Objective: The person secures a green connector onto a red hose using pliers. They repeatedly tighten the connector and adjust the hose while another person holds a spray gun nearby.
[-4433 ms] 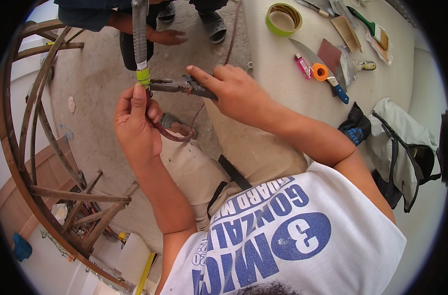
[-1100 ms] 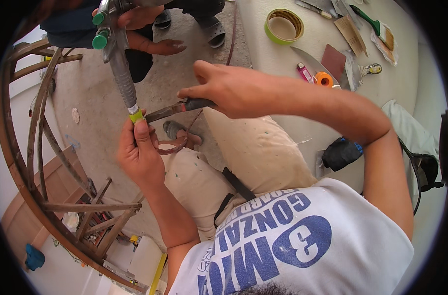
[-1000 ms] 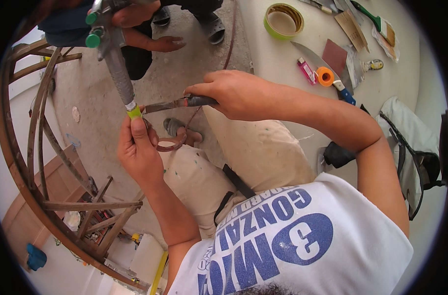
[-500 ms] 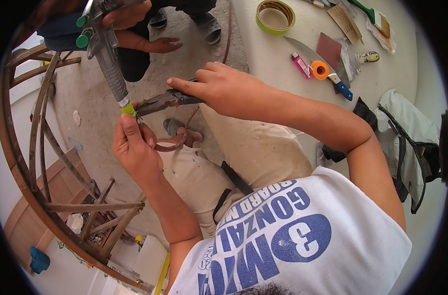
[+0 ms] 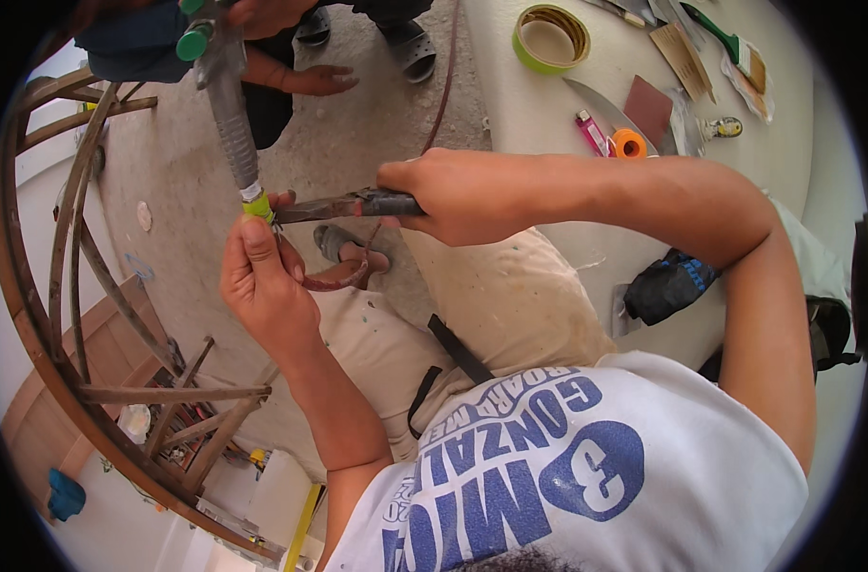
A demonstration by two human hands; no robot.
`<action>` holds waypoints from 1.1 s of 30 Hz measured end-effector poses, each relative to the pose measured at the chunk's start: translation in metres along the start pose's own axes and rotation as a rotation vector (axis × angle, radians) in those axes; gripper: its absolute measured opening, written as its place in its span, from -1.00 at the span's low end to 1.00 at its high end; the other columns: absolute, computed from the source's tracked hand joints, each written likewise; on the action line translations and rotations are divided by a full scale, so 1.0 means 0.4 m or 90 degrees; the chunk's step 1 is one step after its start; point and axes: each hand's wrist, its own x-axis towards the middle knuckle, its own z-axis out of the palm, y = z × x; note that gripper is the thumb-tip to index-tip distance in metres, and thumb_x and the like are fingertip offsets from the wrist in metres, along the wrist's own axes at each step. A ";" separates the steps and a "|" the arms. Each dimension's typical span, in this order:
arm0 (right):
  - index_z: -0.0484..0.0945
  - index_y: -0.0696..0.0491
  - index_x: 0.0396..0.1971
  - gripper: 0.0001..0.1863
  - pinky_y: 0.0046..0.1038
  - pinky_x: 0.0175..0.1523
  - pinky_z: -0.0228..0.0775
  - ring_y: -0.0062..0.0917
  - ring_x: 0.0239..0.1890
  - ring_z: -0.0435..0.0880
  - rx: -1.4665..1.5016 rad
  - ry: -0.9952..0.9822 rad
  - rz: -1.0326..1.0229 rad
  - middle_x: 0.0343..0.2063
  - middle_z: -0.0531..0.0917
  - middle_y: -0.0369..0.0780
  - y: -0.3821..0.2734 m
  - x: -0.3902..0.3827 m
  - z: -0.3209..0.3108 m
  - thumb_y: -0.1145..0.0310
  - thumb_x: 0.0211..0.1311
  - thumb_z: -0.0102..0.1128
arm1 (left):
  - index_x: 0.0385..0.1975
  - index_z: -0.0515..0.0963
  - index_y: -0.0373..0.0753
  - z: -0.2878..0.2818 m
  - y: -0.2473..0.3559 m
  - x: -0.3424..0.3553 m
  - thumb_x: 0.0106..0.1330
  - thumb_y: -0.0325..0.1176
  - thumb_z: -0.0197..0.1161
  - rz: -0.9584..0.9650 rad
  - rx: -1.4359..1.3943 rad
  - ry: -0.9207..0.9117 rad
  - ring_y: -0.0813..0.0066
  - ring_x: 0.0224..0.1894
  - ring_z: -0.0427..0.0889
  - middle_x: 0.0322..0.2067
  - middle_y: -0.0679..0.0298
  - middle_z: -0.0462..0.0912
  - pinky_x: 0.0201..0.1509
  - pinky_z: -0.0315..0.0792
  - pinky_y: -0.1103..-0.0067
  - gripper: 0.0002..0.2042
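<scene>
My left hand (image 5: 270,286) is closed round the end of a dark red hose (image 5: 334,283), the thumb pressed up beside a yellow-green taped joint (image 5: 257,206). That joint sits at the bottom of the ribbed handle of a grey spray gun (image 5: 230,119) with green knobs. My right hand (image 5: 467,197) is wrapped round the dark handles of a pair of pliers (image 5: 324,209). The pliers lie nearly level, jaws reaching the joint just above my left fingers; their exact bite is hidden. Another person's hand (image 5: 255,14) is on the gun at the top edge.
The other person's second hand (image 5: 319,81) hangs open nearby. A pale surface at right carries a green tape roll (image 5: 550,40), pink lighter (image 5: 594,132), orange tape roll (image 5: 628,144), a knife (image 5: 586,95), sandpaper (image 5: 647,110) and a brush (image 5: 729,43). A wooden frame (image 5: 176,393) stands left.
My right hand has swung down and its outstretched index finger has curled in. The pliers have turned closer to level, while my left hand keeps its hold. The gun has shifted slightly right.
</scene>
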 end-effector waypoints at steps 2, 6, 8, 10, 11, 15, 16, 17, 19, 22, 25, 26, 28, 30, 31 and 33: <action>0.44 0.19 -0.21 -0.67 -0.20 -0.22 0.36 -0.13 -0.36 0.58 0.030 -0.043 -0.006 -0.49 0.53 -0.02 -0.005 -0.005 -0.012 0.17 0.45 0.09 | -0.11 0.58 -0.42 -0.007 -0.001 0.003 0.56 -0.25 0.03 0.004 0.001 -0.009 0.82 -0.64 0.21 -0.17 0.02 0.70 -0.61 0.09 0.79 -0.68; 0.44 0.16 -0.26 -0.65 -0.29 -0.37 0.34 -0.35 -0.55 0.47 0.058 -0.128 -0.067 -0.55 0.46 -0.16 0.009 0.020 -0.031 0.13 0.47 0.06 | -0.11 0.58 -0.42 -0.026 -0.004 0.013 0.54 -0.24 0.06 -0.014 -0.040 -0.019 0.80 -0.65 0.22 -0.18 0.00 0.70 -0.61 0.09 0.79 -0.69; 0.45 0.13 -0.25 -0.66 -0.35 -0.44 0.30 -0.48 -0.60 0.42 0.247 -0.268 0.053 -0.55 0.45 -0.25 0.000 0.023 -0.048 0.11 0.47 0.07 | -0.10 0.58 -0.43 -0.041 -0.014 0.023 0.53 -0.24 0.08 -0.001 -0.067 -0.037 0.79 -0.65 0.22 -0.18 -0.01 0.70 -0.61 0.09 0.78 -0.69; 0.46 0.11 -0.24 -0.66 -0.41 -0.49 0.27 -0.59 -0.63 0.37 0.421 -0.398 0.124 -0.56 0.42 -0.31 0.000 0.031 -0.059 0.08 0.47 0.06 | -0.09 0.57 -0.43 -0.059 -0.021 0.028 0.52 -0.23 0.10 0.004 -0.096 -0.064 0.79 -0.66 0.23 -0.20 -0.01 0.70 -0.62 0.08 0.78 -0.68; 0.46 0.10 -0.22 -0.65 -0.44 -0.49 0.26 -0.64 -0.64 0.33 0.500 -0.456 0.134 -0.57 0.40 -0.33 0.013 0.031 -0.063 0.06 0.47 0.05 | -0.09 0.57 -0.43 -0.063 -0.019 0.030 0.52 -0.23 0.11 0.009 -0.112 -0.079 0.78 -0.66 0.23 -0.20 -0.01 0.70 -0.62 0.08 0.78 -0.68; 0.43 0.09 -0.15 -0.60 -0.51 -0.52 0.16 -0.67 -0.66 0.25 0.901 -0.770 0.175 -0.51 0.41 -0.31 0.066 0.032 -0.027 0.00 0.50 -0.04 | -0.08 0.57 -0.43 -0.066 0.008 0.030 0.50 -0.22 0.15 -0.020 -0.162 -0.114 0.78 -0.66 0.25 -0.22 0.02 0.69 -0.63 0.07 0.78 -0.67; 0.45 0.09 -0.08 -0.57 -0.54 -0.51 0.06 -0.68 -0.67 0.20 0.989 -0.803 0.173 -0.49 0.42 -0.29 0.068 0.022 -0.003 -0.02 0.52 -0.12 | -0.07 0.57 -0.44 -0.067 0.008 0.032 0.50 -0.21 0.15 -0.022 -0.179 -0.113 0.77 -0.66 0.25 -0.22 0.03 0.69 -0.63 0.07 0.77 -0.67; 0.45 0.09 -0.05 -0.56 -0.52 -0.52 0.12 -0.66 -0.66 0.25 1.034 -0.809 0.144 -0.49 0.43 -0.29 0.068 0.015 0.030 -0.02 0.52 -0.12 | -0.07 0.57 -0.44 -0.070 0.004 0.036 0.49 -0.20 0.16 -0.019 -0.198 -0.113 0.77 -0.66 0.25 -0.22 0.05 0.69 -0.63 0.07 0.77 -0.66; 0.44 0.08 0.03 -0.54 -0.48 -0.53 0.24 -0.63 -0.64 0.35 1.115 -0.818 0.076 -0.48 0.45 -0.28 0.060 0.012 0.076 -0.03 0.52 -0.12 | -0.07 0.57 -0.44 -0.067 0.005 0.048 0.49 -0.20 0.16 -0.035 -0.219 -0.125 0.77 -0.67 0.24 -0.27 0.12 0.67 -0.63 0.07 0.76 -0.65; 0.35 0.15 0.22 -0.45 -0.26 -0.34 0.64 -0.42 -0.40 0.66 0.785 -0.499 -0.010 -0.41 0.52 -0.24 0.023 0.010 0.058 0.02 0.49 -0.01 | -0.05 0.56 -0.45 -0.083 0.001 0.045 0.50 -0.19 0.14 -0.058 -0.208 -0.125 0.76 -0.66 0.24 -0.32 0.21 0.62 -0.61 0.08 0.74 -0.64; 0.36 0.21 0.21 -0.45 -0.31 -0.23 0.69 -0.42 -0.33 0.70 0.660 -0.353 -0.003 -0.31 0.60 -0.17 0.049 -0.010 0.062 0.08 0.45 0.09 | -0.02 0.53 -0.46 -0.075 -0.004 0.043 0.50 -0.23 0.14 -0.094 -0.245 -0.139 0.73 -0.61 0.29 -0.34 0.24 0.58 -0.56 0.14 0.70 -0.65; 0.41 0.20 0.15 -0.49 -0.34 -0.23 0.66 -0.45 -0.35 0.69 0.623 -0.338 0.008 -0.32 0.62 -0.18 0.065 -0.017 0.069 0.09 0.45 0.10 | 0.00 0.52 -0.47 -0.071 -0.003 0.042 0.50 -0.25 0.14 -0.108 -0.267 -0.142 0.71 -0.59 0.31 -0.34 0.25 0.57 -0.54 0.16 0.69 -0.66; 0.49 0.19 0.02 -0.58 -0.39 -0.24 0.60 -0.51 -0.37 0.67 0.508 -0.264 0.008 -0.38 0.64 -0.21 0.084 -0.036 0.087 0.11 0.45 0.10 | -0.01 0.52 -0.46 -0.060 0.000 0.037 0.48 -0.31 0.16 -0.138 -0.307 -0.155 0.65 -0.54 0.36 -0.31 0.22 0.57 -0.48 0.22 0.66 -0.70; 0.53 0.18 -0.13 -0.65 -0.43 -0.25 0.51 -0.57 -0.40 0.64 0.341 -0.157 -0.015 -0.46 0.65 -0.25 0.081 -0.056 0.100 0.14 0.45 0.09 | -0.03 0.52 -0.45 -0.054 0.004 0.030 0.46 -0.37 0.18 -0.148 -0.331 -0.145 0.59 -0.50 0.40 -0.30 0.19 0.58 -0.42 0.27 0.63 -0.75; 0.53 0.18 -0.17 -0.67 -0.43 -0.26 0.48 -0.58 -0.42 0.63 0.345 -0.098 -0.012 -0.50 0.65 -0.27 0.078 -0.066 0.110 0.16 0.46 0.08 | -0.05 0.52 -0.43 -0.051 -0.004 0.023 0.45 -0.40 0.19 -0.148 -0.335 -0.133 0.55 -0.49 0.42 -0.31 0.19 0.58 -0.40 0.29 0.62 -0.77; 0.51 0.17 -0.25 -0.71 -0.42 -0.27 0.42 -0.61 -0.45 0.61 0.342 0.016 -0.010 -0.57 0.64 -0.31 0.059 -0.077 0.129 0.20 0.47 0.07 | -0.10 0.53 -0.41 -0.052 -0.008 0.016 0.42 -0.41 0.23 -0.148 -0.347 -0.104 0.53 -0.46 0.46 -0.33 0.20 0.58 -0.38 0.33 0.61 -0.80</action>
